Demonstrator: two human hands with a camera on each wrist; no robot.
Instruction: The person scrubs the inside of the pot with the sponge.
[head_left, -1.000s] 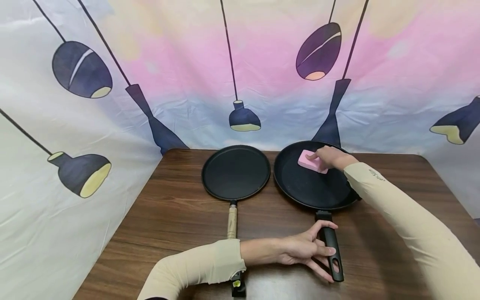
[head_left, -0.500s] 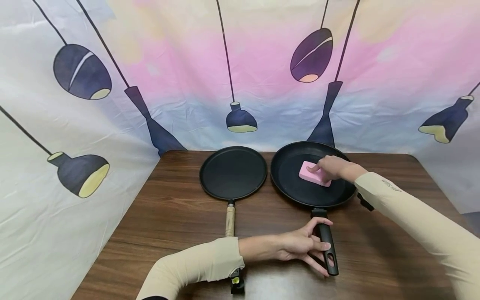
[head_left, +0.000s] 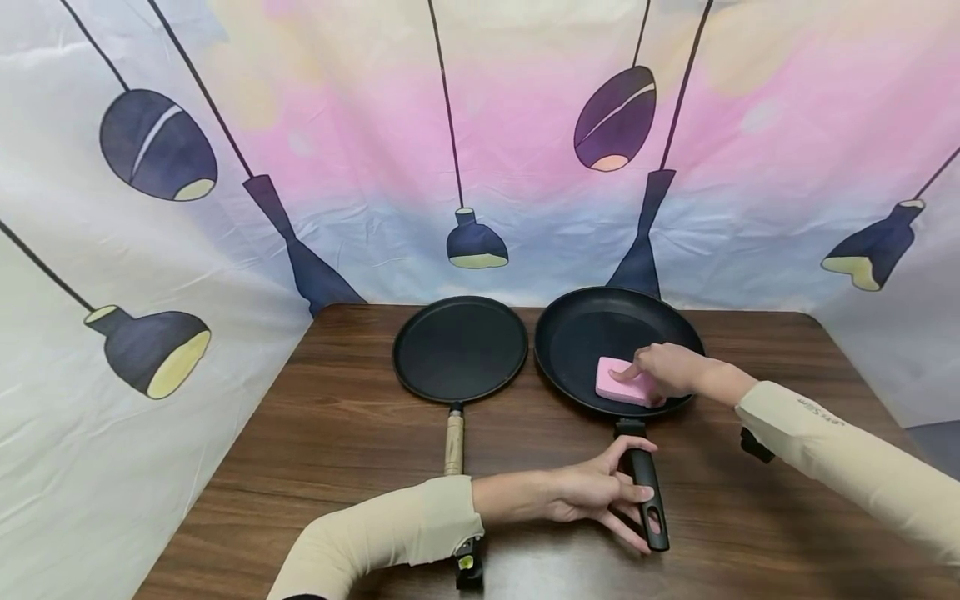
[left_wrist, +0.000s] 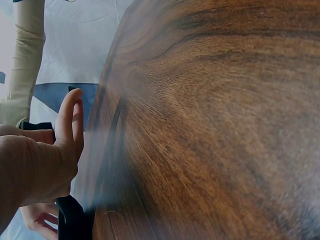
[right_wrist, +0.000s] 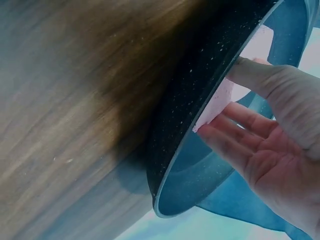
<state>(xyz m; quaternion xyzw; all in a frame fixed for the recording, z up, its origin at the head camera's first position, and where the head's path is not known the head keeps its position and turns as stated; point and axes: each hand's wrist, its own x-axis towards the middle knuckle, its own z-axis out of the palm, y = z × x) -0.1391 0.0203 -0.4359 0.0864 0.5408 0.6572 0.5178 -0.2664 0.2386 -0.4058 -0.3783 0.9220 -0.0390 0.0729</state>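
Observation:
A pink sponge [head_left: 617, 383] lies flat against the inside of a black frying pan [head_left: 573, 337], near its handle side. My right hand [head_left: 671, 369] holds the sponge by its right part, thumb on top. In the right wrist view, thumb and fingers pinch the sponge [right_wrist: 216, 109] behind the speckled pan wall [right_wrist: 192, 85]. My left hand [head_left: 592, 493] grips the pan's black handle [head_left: 642, 468], its thumb lying across it and some fingers spread. The left wrist view shows this hand [left_wrist: 47, 165] from the side, with part of the handle [left_wrist: 74, 220] below it.
A flat round black pan [head_left: 460, 350] with a wooden handle [head_left: 454, 446] stands to the left on the brown wooden table [head_left: 345, 433]. My left forearm [head_left: 390, 521] crosses over that handle. A cloth backdrop [head_left: 360, 125] printed with lamps hangs behind the table.
My right hand has drawn the sponge from the far part of the frying pan toward its handle side. The left hand keeps its grip on the handle. The whole view shifts slightly.

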